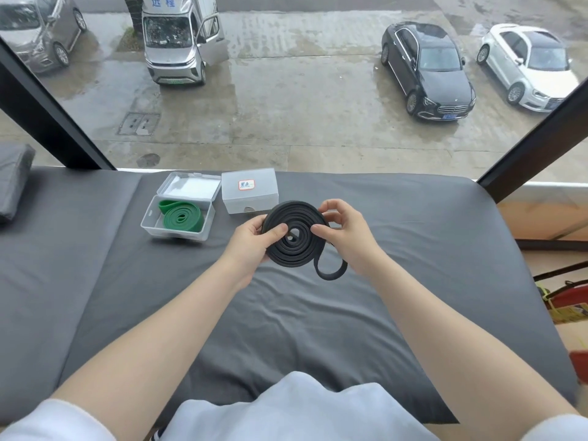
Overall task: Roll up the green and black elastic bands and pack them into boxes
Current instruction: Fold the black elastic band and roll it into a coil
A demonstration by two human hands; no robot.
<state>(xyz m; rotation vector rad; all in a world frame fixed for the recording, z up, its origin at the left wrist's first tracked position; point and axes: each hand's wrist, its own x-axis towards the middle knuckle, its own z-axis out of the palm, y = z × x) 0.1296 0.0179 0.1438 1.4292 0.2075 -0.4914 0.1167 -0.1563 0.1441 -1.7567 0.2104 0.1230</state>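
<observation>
The black elastic band (294, 246) is wound into a flat coil held above the grey cushion, with a short loose loop hanging at its lower right. My left hand (251, 241) pinches the coil's left side, thumb on its face. My right hand (342, 229) grips its right edge. The green band (181, 216) lies rolled inside an open clear plastic box (149, 226) at the left. A second clear box (249, 190) with a red-edged label stands shut behind the coil.
The grey padded surface (397, 297) runs from a seam at the left to an edge at the right. A folded dark cushion (12, 183) sits at the far left. A window with black frame bars stands right behind the boxes.
</observation>
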